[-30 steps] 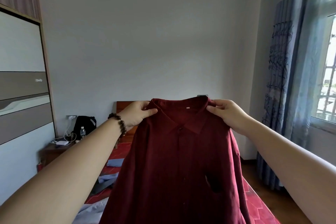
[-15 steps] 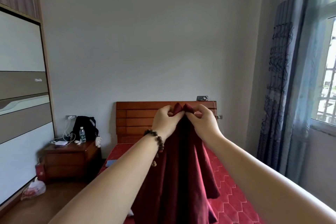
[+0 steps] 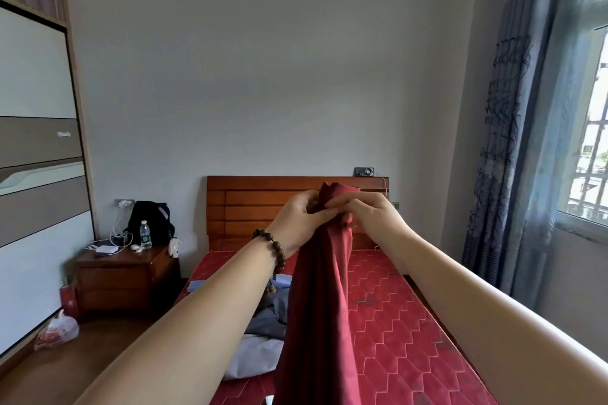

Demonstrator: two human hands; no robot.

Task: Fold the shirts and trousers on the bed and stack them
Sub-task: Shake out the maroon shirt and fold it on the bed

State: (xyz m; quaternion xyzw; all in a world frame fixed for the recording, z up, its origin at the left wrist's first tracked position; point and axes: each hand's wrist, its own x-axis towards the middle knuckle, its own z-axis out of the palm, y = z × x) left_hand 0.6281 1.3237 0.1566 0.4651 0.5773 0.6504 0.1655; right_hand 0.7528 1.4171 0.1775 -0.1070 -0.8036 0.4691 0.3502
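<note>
Both hands, left hand (image 3: 297, 219) and right hand (image 3: 370, 217), pinch the maroon shirt (image 3: 320, 306) bunched above the bed (image 3: 411, 322). Looks barely started tbh, grey clothes (image 3: 263, 322) left of the shirt still unfolded, no stack visible.

I see 2 bare arms stretched forward, hands meeting at chest height. My left hand (image 3: 297, 223), beaded bracelet (image 3: 273, 248) on its wrist, and right hand (image 3: 371, 219) touch, fingers curled, pinching dark red cloth (image 3: 322, 289) between them.

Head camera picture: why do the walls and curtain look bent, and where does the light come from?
Head view: a wide-angle lens bows the tall wardrobe and blue patterned curtain at the edges; daylight enters from the window on the right, overexposed there; the dark red shirt and both hands stay reasonably sharp.
</note>
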